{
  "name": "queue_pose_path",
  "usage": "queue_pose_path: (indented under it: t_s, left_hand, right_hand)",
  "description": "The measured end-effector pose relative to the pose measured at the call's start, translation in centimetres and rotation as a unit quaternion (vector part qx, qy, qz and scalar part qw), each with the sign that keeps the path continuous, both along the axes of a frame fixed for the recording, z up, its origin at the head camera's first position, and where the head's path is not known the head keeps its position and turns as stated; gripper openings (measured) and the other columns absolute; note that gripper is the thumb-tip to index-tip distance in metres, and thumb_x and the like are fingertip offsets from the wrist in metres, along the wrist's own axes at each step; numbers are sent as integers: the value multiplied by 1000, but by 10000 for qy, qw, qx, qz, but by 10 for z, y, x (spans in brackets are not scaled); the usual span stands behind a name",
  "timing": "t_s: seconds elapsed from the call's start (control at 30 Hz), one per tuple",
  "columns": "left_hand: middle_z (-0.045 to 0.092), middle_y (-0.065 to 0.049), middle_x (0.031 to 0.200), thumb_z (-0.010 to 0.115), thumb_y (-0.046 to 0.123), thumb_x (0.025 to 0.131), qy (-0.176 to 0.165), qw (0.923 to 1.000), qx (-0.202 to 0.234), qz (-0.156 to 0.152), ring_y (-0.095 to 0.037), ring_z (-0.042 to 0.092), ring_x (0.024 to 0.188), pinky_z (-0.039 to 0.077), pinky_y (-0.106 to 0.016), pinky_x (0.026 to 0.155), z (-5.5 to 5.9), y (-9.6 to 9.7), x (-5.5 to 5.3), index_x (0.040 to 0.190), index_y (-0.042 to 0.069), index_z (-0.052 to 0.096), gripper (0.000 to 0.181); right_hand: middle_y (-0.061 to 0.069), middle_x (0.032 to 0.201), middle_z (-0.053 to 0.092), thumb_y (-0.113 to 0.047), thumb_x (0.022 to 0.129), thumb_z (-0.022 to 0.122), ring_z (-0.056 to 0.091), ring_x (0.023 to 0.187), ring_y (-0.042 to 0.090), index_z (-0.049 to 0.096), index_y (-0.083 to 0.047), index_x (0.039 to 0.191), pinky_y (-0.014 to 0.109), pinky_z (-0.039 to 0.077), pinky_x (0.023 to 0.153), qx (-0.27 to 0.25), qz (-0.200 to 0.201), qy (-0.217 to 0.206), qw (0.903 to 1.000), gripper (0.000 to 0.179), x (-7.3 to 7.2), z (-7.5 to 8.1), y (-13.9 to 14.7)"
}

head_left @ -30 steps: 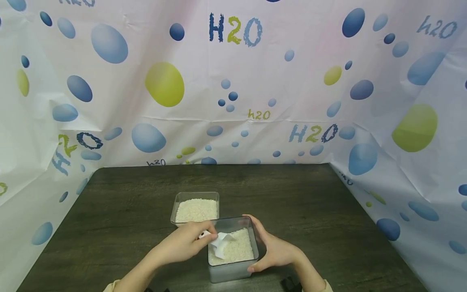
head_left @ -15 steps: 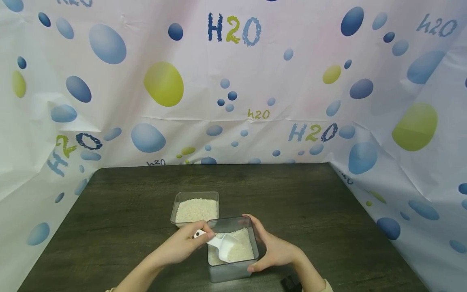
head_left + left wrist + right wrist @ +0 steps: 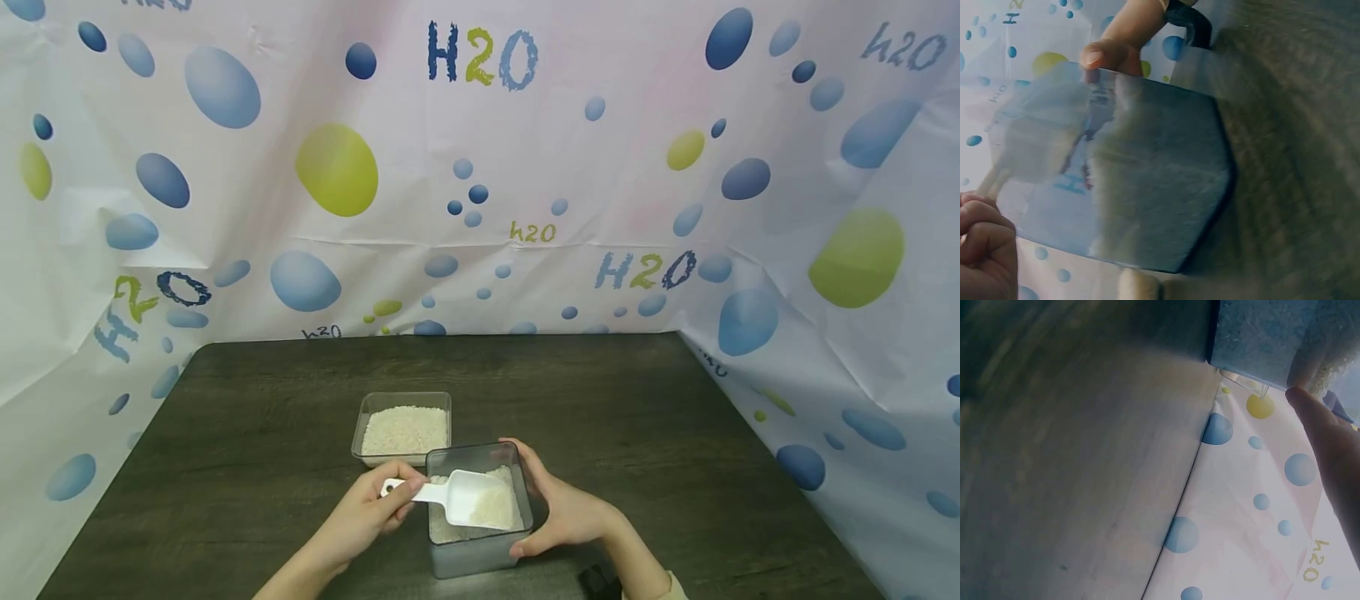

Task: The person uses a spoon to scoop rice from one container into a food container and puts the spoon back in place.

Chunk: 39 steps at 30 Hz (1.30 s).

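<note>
In the head view my left hand (image 3: 367,510) pinches the handle of a white scoop (image 3: 459,493) between thumb and fingers. Rice (image 3: 493,506) lies in the scoop's bowl, which is held level over a grey see-through container (image 3: 472,560). More rice fills part of that container, and the left wrist view shows it through the wall (image 3: 1147,175). My right hand (image 3: 566,512) grips the container's right side, thumb at the near corner and fingers around the far side. The right wrist view catches the right thumb (image 3: 1322,428) against the wall.
Just behind the grey container stands a shallow clear tray (image 3: 360,429) heaped with rice (image 3: 405,430). A small black object (image 3: 597,581) lies by my right wrist on the dark wooden table (image 3: 247,450). A patterned curtain (image 3: 480,150) hangs along the back and sides.
The scoop has come up out of the rice and turned level, now carrying rice. My left hand has shifted a little left; my right hand keeps its grip on the container.
</note>
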<state>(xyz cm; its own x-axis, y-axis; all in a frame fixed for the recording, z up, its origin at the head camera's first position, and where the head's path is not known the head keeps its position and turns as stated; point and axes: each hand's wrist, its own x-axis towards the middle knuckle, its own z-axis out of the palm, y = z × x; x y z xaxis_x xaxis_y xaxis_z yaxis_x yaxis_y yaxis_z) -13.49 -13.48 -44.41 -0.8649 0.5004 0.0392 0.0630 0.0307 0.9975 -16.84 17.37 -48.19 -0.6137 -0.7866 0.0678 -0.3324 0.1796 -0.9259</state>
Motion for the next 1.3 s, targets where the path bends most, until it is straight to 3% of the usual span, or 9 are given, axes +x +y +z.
queue_pose_path:
  t_s: [0.1,0.23,0.37,0.6,0.7,0.87,1.07,1.2,1.3]
  left_hand:
    - [46,9,67,47,15,104,-32,9993,352,110,1,33,51,26,-17,47,-8,2,3,102,-11,50,27]
    - [47,10,70,44,14,105,-126,9948,1003,141,0,36,52,23,-21,48,-19,5,7,100,2,54,17]
    - [48,11,70,42,13,106,-206,9860,1640,239,-2,34,52,17,-31,47,-28,9,11,98,14,55,16]
    - [47,10,70,40,11,106,-183,9741,2167,619,-7,27,50,13,-34,47,-38,13,18,102,12,57,18]
    - [47,11,70,39,9,106,-134,9709,2297,662,-8,26,50,12,-35,47,-40,12,19,102,13,58,20]
    - [48,11,70,37,7,106,-97,9683,2432,568,-9,25,50,11,-36,46,-39,10,19,103,14,59,23]
    - [48,12,72,34,8,107,169,9667,2492,555,-14,21,51,13,-34,48,-31,4,14,105,14,57,23]
    - [48,10,72,35,6,107,599,9605,2575,870,-16,21,51,12,-34,47,-20,-7,4,103,12,57,23]
    - [48,8,70,39,8,106,837,9578,2364,1403,-19,21,51,13,-34,47,-10,-19,-6,101,9,58,20]
  right_hand:
    - [23,158,-8,-28,83,80,0,143,51,-9,-29,154,71,25,103,-20,6,-26,10000,114,0,1,0]
    - [20,158,-2,-24,82,80,8,144,46,-9,-28,154,64,26,107,-76,22,-43,10000,115,1,1,-1]
    - [21,158,-3,-25,81,81,6,143,48,-8,-29,154,69,22,106,-52,-28,-99,9999,115,2,2,-1]
    - [19,157,1,-25,80,82,6,142,48,-8,-31,153,74,21,103,-46,-74,-130,9999,116,2,1,-1]
    - [24,157,-5,-26,81,82,3,142,51,-9,-31,153,75,21,102,-16,-80,-155,9998,116,2,2,-1]
    - [28,155,-18,-28,81,81,-6,141,53,-9,-32,153,76,18,102,67,-120,-228,9996,115,3,4,-1]
    - [24,157,-7,-25,81,81,1,143,49,-9,-28,154,73,19,104,-61,-39,-169,9998,115,2,3,-1]
    - [24,158,-9,-26,82,80,-1,143,48,-9,-30,154,72,20,105,-30,-56,-245,9997,114,2,3,-1]
    - [24,157,-14,-29,83,79,-6,143,50,-9,-32,153,73,21,103,34,-74,-260,9996,113,2,3,0]
